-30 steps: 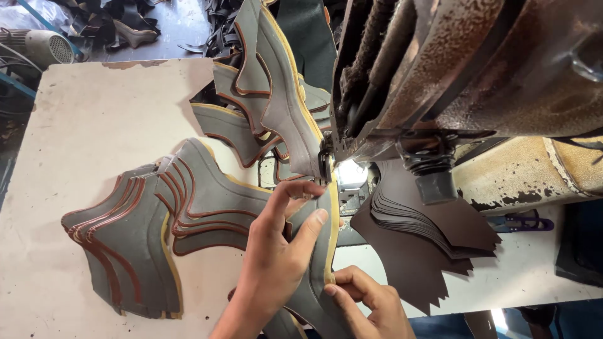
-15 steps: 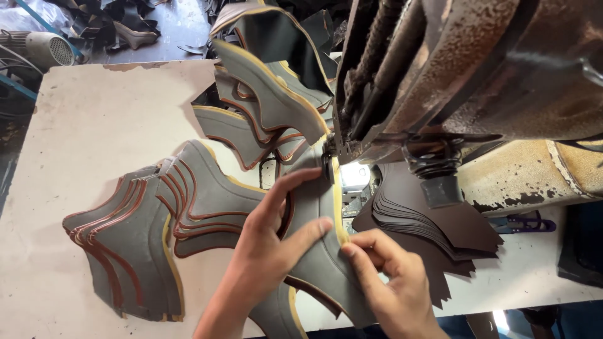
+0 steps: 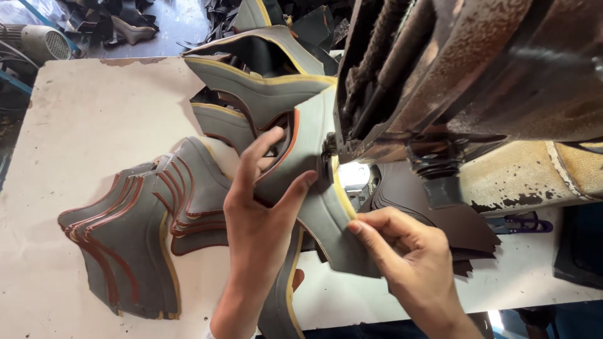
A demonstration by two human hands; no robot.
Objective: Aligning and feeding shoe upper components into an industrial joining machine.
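A grey leather shoe-upper piece [image 3: 326, 232] with a yellow and red edge lies under the head of a worn sewing machine [image 3: 465, 81]. My left hand [image 3: 260, 207] presses on it from the left, thumb and fingers spread across the piece near the needle. My right hand [image 3: 408, 257] pinches its yellow edge just below the lit needle area [image 3: 352, 174]. More joined grey pieces [image 3: 270, 81] trail away from the machine toward the back.
A fanned stack of grey pieces with red trim [image 3: 135, 238] lies on the left of the pale worktable [image 3: 94, 119]. Dark brown leather pieces [image 3: 440, 220] are piled under the machine arm. Purple-handled snips [image 3: 521, 224] lie at right. Scraps cover the floor beyond.
The piece has fed further through the machine and the sewn chain has swung to the back. Both hands have moved up closer to the needle.
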